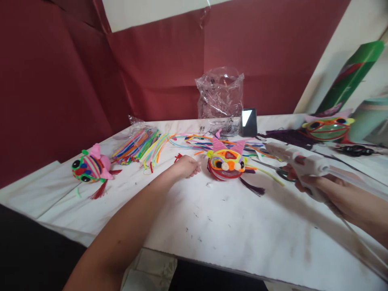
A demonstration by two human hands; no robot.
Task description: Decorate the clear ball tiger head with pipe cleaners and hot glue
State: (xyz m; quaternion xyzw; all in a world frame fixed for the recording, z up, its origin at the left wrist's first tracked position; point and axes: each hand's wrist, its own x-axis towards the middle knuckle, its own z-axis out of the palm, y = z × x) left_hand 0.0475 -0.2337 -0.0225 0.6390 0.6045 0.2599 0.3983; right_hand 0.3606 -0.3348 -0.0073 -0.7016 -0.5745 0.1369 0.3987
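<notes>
My right hand [325,188] is wrapped round the grip of a white hot glue gun [306,161], held above the table with its nozzle pointing left. My left hand [188,166] has its fingers curled together just left of an animal-face craft [227,161] with pink ears, an orange and yellow face and dark eyes. A dark purple tassel [253,188] hangs from that craft's right side. Whether anything small sits in the left fingers cannot be made out. Scissors [281,171] lie partly hidden behind the glue gun.
A pink and green craft [87,167] sits at the left. Bundled pipe cleaners [136,147] lie behind it. A clear plastic bag [221,101] and a black phone [249,122] stand at the back. Another craft [329,128] sits at the right. The glue gun's cord [348,226] runs toward the front edge.
</notes>
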